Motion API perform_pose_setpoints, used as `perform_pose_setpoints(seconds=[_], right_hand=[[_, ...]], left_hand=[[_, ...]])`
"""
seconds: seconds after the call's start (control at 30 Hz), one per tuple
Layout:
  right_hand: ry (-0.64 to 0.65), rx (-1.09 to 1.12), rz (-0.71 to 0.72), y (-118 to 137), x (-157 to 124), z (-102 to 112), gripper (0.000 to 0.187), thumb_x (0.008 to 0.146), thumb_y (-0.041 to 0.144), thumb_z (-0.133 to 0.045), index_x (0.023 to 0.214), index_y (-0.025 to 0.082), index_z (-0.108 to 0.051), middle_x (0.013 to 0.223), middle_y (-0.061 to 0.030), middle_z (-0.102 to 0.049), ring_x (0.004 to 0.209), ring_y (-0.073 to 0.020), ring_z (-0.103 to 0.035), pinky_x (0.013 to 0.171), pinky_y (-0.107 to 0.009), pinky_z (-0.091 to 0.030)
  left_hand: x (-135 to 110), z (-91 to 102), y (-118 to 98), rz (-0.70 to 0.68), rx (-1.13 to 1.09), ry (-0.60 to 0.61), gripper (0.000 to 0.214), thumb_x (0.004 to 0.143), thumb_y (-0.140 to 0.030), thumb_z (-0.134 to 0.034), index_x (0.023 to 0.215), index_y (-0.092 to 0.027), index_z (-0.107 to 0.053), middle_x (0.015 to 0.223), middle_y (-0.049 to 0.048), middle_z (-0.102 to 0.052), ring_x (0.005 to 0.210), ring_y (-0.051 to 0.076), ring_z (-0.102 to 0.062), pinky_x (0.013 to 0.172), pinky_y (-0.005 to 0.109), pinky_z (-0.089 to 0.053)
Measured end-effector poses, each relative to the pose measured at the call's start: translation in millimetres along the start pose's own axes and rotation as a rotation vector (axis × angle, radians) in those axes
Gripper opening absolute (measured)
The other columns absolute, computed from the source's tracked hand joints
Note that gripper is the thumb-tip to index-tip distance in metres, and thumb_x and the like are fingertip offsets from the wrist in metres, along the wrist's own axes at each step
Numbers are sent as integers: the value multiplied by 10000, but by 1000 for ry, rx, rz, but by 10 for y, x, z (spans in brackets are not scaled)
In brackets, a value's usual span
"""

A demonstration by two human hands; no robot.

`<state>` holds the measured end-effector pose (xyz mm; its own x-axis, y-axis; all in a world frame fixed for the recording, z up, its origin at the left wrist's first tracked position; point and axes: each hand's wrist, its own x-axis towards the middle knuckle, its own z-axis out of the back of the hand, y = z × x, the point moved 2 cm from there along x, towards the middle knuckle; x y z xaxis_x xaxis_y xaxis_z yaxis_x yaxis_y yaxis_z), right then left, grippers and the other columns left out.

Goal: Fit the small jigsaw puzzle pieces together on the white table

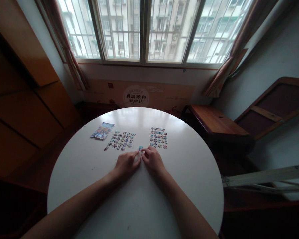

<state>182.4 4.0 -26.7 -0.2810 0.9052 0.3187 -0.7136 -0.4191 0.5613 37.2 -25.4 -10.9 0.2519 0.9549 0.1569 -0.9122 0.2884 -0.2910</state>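
Cardboard panel (139, 94) below the window (144, 30), upper centre, read "月满颐和 映中秋". White round table (189, 172), dim room. Left hand (126, 163) and right hand (153, 161), mid-frame, fingertips together, pinched a blue puzzle piece (140, 148) at table centre.

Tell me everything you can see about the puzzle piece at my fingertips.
The piece is tiny, light blue, seemingly cardboard. The left hand and right hand meet at it with their fingertips, over the white table, between two spreads of loose pieces. Its outline is too small to read; whether it is pinched or lying flat is unclear.
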Motion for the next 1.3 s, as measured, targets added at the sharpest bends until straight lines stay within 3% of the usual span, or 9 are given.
perform_pose_setpoints(seconds=[1.3], right_hand=[[32,-6,-14,32,5,43,204,854,217,-572,1016,204,-696,817,-38,-581,827,-168,-522,795,-265,-396]], left_hand=[[6,59,-36,30,-7,30,363,891,-362,-443,1203,-254,-593,1033,59,-709,917,204,-651,769,268,-452]])
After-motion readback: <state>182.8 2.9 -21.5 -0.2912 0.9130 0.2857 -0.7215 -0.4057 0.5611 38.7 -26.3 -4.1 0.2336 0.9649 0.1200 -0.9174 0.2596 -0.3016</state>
